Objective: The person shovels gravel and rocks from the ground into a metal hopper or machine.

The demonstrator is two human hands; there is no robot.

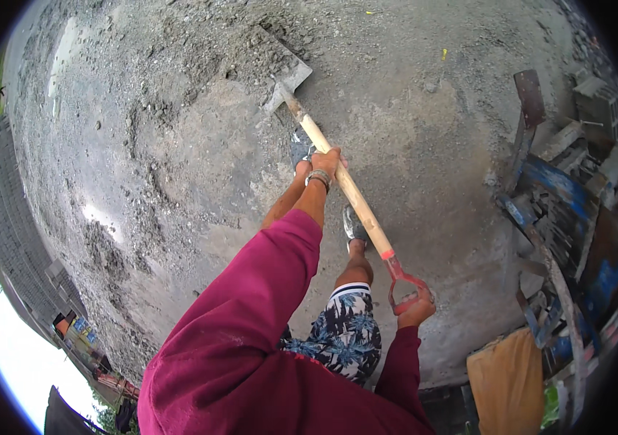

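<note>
A shovel with a pale wooden shaft slants across the view in front of me. My left hand is closed round the upper part of the shaft, with a bracelet at the wrist. At the other end, my right hand grips the red D-shaped handle. The grey metal blade rests at the ground, and its far part is covered by a heap of wet grey gravel mix. My feet stand beneath the shaft, one shoe just left of it.
Rough grey ground with loose gravel and wet patches spreads around me. Along the right lie scrap metal and a blue-painted frame, near a tan cloth. Stacked grey blocks line the far left.
</note>
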